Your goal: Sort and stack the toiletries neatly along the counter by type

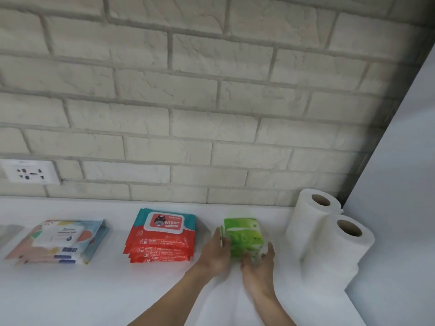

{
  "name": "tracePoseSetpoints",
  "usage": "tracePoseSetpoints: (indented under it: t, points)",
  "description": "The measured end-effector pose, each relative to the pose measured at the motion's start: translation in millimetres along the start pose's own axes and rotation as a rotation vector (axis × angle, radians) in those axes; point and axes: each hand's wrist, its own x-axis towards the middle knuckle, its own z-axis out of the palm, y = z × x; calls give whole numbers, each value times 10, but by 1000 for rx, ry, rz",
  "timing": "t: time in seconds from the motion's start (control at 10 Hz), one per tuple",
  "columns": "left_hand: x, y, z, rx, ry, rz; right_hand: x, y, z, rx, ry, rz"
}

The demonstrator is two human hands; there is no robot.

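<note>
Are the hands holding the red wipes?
No, the left hand and right hand hold the green pack; the red wipes lie apart.

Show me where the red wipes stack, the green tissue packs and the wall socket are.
red wipes stack [162, 236]: head view, on the top pack's red front, below its lid.
green tissue packs [244, 236]: head view, on the top face.
wall socket [30, 171]: head view, middle of its white plate.

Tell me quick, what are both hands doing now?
Left hand: grips the green tissue packs, left side.
Right hand: grips the same packs, front.
</note>
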Motion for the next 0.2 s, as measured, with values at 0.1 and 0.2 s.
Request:
tracePoseSetpoints:
  t: [0.1, 0.2]
  points:
    - [-143, 0, -120, -5, -60, 8, -116, -14, -24, -13, 102, 21]
    - [-239, -47, -146, -57, -83, 84, -204, 32, -67, 9, 212, 20]
